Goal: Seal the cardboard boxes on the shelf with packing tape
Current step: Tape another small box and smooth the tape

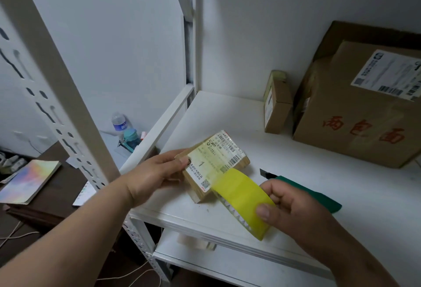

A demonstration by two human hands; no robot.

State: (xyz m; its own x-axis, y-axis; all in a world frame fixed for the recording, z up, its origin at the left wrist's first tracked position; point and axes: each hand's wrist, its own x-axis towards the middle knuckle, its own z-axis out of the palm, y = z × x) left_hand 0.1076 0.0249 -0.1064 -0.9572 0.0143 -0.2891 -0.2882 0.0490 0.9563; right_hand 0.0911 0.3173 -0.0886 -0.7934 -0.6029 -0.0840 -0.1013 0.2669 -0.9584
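Observation:
A small flat cardboard box (215,163) with a white shipping label lies on the white shelf (296,184) near its front left corner. My left hand (157,173) holds the box's left end, thumb on the label. My right hand (293,207) grips a roll of yellow packing tape (245,202); a strip runs from the roll onto the box's near right edge. Two more boxes stand at the back right: a narrow small one (276,107) and a large one (362,109) with red characters and a label.
A utility knife (266,173) with a green handle (316,193) lies on the shelf behind my right hand. The shelf's white upright (57,95) stands at left. Below left, a brown desk (52,195) carries a colourful notebook (29,182) and bottles (118,121).

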